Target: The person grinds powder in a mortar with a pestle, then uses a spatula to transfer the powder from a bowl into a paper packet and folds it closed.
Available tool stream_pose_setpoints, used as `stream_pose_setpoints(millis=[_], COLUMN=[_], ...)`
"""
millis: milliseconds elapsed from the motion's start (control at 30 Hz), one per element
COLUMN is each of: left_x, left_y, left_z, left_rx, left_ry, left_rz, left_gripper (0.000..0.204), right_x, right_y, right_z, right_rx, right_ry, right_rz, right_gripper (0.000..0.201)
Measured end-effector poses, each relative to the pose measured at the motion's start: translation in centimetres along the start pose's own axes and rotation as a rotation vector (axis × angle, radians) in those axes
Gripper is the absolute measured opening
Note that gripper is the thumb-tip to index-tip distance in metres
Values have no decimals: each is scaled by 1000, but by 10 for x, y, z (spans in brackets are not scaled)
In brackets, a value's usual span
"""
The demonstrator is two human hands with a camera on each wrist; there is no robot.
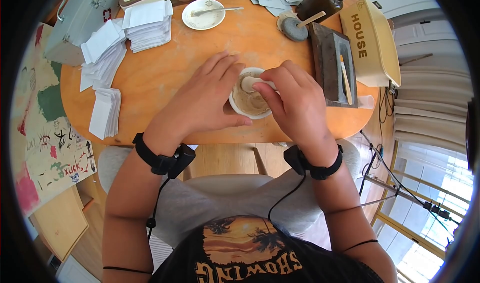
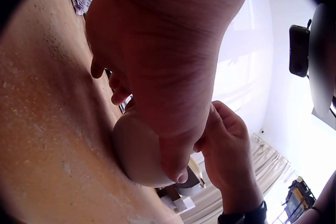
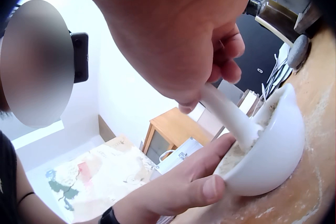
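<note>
The right hand (image 1: 300, 103) pinched the white pestle (image 1: 251, 84), whose long axis slanted down from the fingers into the bowl (image 3: 278, 155) on the table (image 1: 175, 48), while the left hand (image 1: 205, 100), spread wide, touched the bowl's left side

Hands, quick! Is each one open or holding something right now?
Left hand: open, touching the side of the white bowl.
Right hand: closed, holding the white pestle.
</note>
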State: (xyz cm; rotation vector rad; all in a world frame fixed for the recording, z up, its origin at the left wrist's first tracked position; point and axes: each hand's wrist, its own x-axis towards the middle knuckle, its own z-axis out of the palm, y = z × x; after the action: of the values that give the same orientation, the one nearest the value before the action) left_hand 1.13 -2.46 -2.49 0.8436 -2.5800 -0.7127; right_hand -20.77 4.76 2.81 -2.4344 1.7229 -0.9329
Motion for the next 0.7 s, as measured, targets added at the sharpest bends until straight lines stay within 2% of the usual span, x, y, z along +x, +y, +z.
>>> stream_pose_setpoints(millis=[367, 700], left_x=[-1, 0], left_y=[0, 2], left_z=[1, -2], left_rx=[1, -6], left_ry=[-11, -14], left_rz=[-1, -4], left_gripper=[108, 108], right_x=[-1, -4], right_y=[-3, -2], right_z=[-4, -8], right_rx=[34, -2], right_ry=[-5, -100], right_rz=[-29, -46], right_gripper=[22, 23])
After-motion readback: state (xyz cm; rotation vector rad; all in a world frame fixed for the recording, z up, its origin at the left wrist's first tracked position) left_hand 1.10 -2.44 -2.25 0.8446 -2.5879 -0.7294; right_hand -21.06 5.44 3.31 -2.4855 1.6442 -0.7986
